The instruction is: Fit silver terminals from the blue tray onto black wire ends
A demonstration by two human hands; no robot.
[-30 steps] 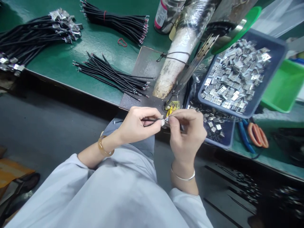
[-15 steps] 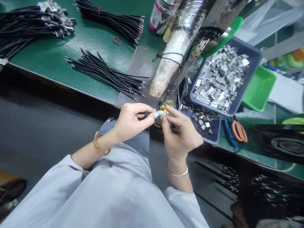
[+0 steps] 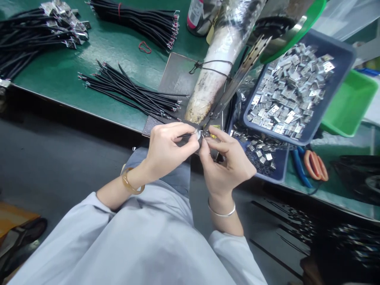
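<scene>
Pinching a black cable [image 3: 186, 135] between thumb and fingers, the left hand [image 3: 170, 146] occupies the centre of the head view, near the table edge. A small pale piece [image 3: 199, 135] lies at the cable's end, between the two hands. The right hand [image 3: 227, 162] has its thumb and forefinger at this piece; whether they close on it cannot be told. Beyond the left hand, loose black cables [image 3: 133, 93] lie partly on a dark plate [image 3: 175, 77] and partly on the green table [image 3: 59, 83]. Right of the white tube [image 3: 210, 75], a blue-grey tray [image 3: 329, 107] holds metal pieces [image 3: 292, 91].
</scene>
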